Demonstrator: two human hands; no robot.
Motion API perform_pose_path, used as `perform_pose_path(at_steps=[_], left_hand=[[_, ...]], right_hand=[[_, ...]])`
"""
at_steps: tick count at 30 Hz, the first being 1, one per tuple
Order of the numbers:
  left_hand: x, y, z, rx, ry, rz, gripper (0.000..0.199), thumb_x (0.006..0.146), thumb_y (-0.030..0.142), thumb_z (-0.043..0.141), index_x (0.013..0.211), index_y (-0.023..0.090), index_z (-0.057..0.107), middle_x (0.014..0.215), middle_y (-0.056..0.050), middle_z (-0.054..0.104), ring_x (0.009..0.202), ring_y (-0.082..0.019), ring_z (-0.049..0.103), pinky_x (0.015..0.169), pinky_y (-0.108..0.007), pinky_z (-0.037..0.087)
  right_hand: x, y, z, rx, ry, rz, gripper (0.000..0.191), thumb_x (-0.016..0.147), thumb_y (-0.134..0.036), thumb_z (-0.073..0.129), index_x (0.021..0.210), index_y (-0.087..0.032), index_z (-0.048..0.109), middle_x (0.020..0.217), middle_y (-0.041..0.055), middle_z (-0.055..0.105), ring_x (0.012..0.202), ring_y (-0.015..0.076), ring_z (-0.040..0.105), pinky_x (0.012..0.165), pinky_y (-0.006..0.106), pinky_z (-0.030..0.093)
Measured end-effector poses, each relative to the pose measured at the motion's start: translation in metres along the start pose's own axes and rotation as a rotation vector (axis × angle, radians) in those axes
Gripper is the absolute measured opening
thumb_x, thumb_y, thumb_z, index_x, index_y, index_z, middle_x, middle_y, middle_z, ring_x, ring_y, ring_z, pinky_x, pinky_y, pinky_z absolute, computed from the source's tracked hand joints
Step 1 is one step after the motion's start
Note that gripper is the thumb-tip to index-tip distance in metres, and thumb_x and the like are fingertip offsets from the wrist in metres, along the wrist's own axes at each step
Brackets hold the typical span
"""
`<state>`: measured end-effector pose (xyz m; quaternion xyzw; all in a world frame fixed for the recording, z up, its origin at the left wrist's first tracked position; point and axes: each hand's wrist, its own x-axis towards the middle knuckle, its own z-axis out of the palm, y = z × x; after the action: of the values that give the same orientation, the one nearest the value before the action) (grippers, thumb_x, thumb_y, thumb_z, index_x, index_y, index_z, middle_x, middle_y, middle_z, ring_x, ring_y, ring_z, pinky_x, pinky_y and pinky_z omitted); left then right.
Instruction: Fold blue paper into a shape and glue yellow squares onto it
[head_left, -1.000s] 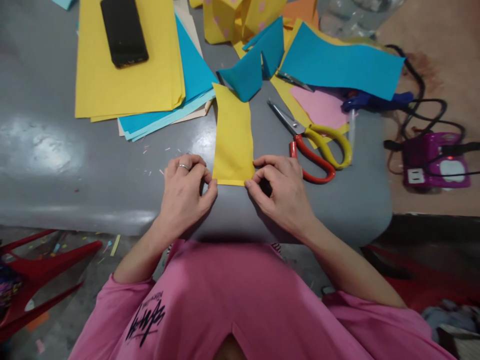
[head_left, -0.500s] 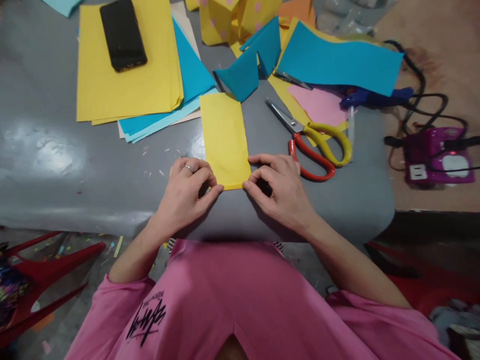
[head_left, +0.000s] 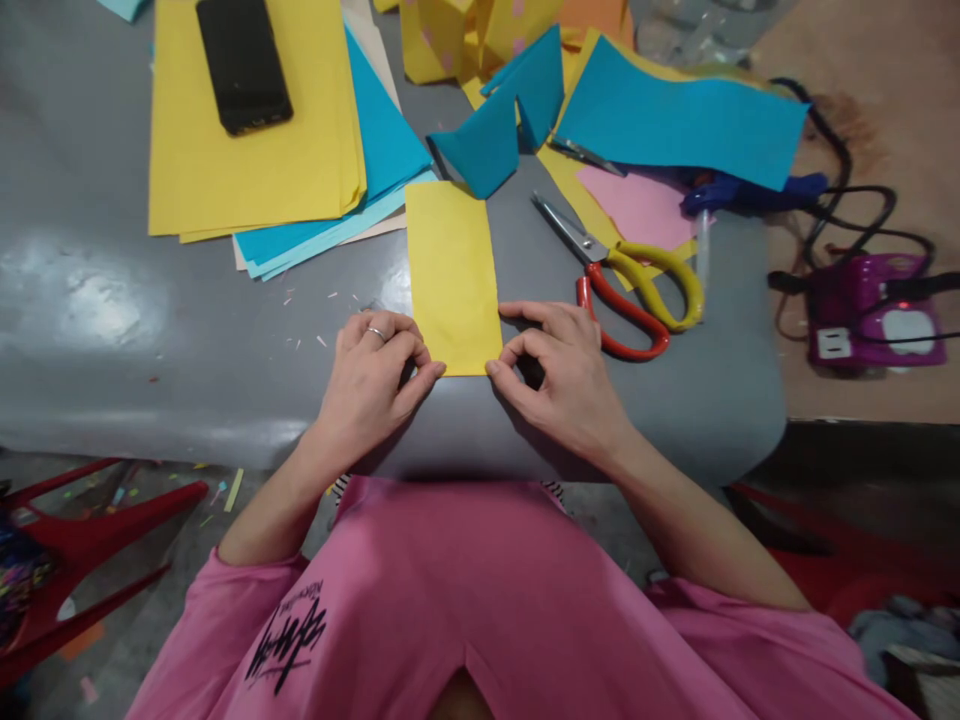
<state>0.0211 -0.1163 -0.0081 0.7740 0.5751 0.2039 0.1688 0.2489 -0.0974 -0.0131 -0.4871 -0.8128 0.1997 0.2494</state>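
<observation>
A narrow sheet of yellow paper lies on the grey table in front of me, its short near edge toward my body. My left hand pinches its near left corner between thumb and fingers; a ring shows on one finger. At the near right corner, my right hand grips the paper the same way, thumb and index pressed together. Right of the sheet rest scissors with one red and one yellow handle, close to my right fingers. Folded blue paper stands just beyond the sheet's far edge.
A phone lies on stacked yellow sheets at left, over blue ones. At right are a wavy blue sheet, a pink scrap, a blue glue gun, and a purple power box with black cords. Polka-dotted yellow paper stands behind.
The thin folded strip seen along the sheet's near edge has gone from sight, and that edge now looks flat. Both hands keep their pinch in nearly the same place.
</observation>
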Motion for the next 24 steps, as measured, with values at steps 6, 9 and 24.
perform_pose_path(at_steps=[6, 9, 24], left_hand=[[-0.001, -0.003, 0.000, 0.032, 0.034, -0.017, 0.012, 0.095, 0.029, 0.062, 0.085, 0.021, 0.058, 0.110, -0.008, 0.066, 0.109, -0.027, 0.057, 0.101, -0.047, 0.043], [-0.005, -0.005, -0.001, 0.046, 0.092, -0.032, 0.005, 0.095, 0.025, 0.061, 0.095, 0.022, 0.058, 0.112, -0.009, 0.067, 0.111, -0.027, 0.060, 0.103, -0.047, 0.042], [-0.035, 0.011, 0.027, 0.322, 0.283, 0.454, 0.041, 0.099, 0.043, 0.062, 0.125, 0.012, 0.069, 0.123, -0.013, 0.076, 0.112, -0.024, 0.071, 0.103, -0.035, 0.046]], right_hand=[[0.001, 0.000, 0.000, -0.009, -0.005, 0.001, 0.013, 0.088, -0.024, 0.065, 0.079, -0.024, 0.056, 0.131, 0.0094, 0.067, 0.122, 0.0340, 0.056, 0.099, 0.056, 0.041], [0.001, -0.001, 0.000, -0.016, -0.006, 0.010, 0.011, 0.087, -0.023, 0.065, 0.081, -0.025, 0.055, 0.131, 0.0088, 0.066, 0.121, 0.0340, 0.055, 0.098, 0.055, 0.040], [-0.001, 0.002, 0.003, -0.080, 0.018, -0.027, 0.006, 0.092, -0.029, 0.063, 0.091, -0.023, 0.064, 0.130, 0.0100, 0.069, 0.120, 0.0315, 0.057, 0.099, 0.050, 0.042]])
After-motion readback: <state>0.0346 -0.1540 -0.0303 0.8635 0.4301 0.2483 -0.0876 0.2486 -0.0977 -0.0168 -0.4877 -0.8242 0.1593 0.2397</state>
